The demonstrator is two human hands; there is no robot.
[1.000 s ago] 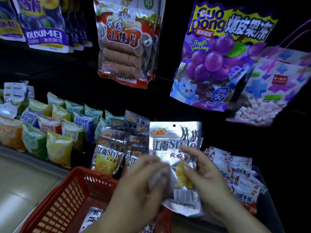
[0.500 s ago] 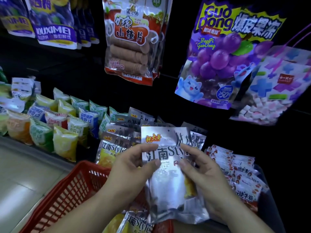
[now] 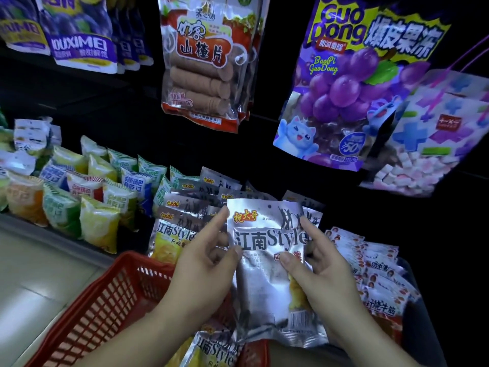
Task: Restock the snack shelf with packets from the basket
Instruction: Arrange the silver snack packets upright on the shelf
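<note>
I hold a silver snack packet (image 3: 267, 263) upright in front of the low shelf. My left hand (image 3: 203, 271) pinches its left edge, thumb on the front. My right hand (image 3: 317, 274) grips its right side, thumb across the printed face. Behind it stands a row of the same silver packets (image 3: 185, 221) on the shelf. Below my arms is the red basket (image 3: 105, 308), with another silver packet (image 3: 214, 350) lying in it under my wrists.
Yellow, green and blue small bags (image 3: 87, 192) fill the shelf to the left. White-and-red packets (image 3: 370, 271) lie stacked at the right. Hanging above are a hawthorn-slice bag (image 3: 201, 62), a purple grape-jelly bag (image 3: 352, 83) and a marshmallow bag (image 3: 436, 133). Tiled floor (image 3: 34, 276) lies at the left.
Both hands have shifted on the silver packet: my left hand moved from covering its lower front to its left edge, and the packet now sits higher and flatter toward the shelf row.
</note>
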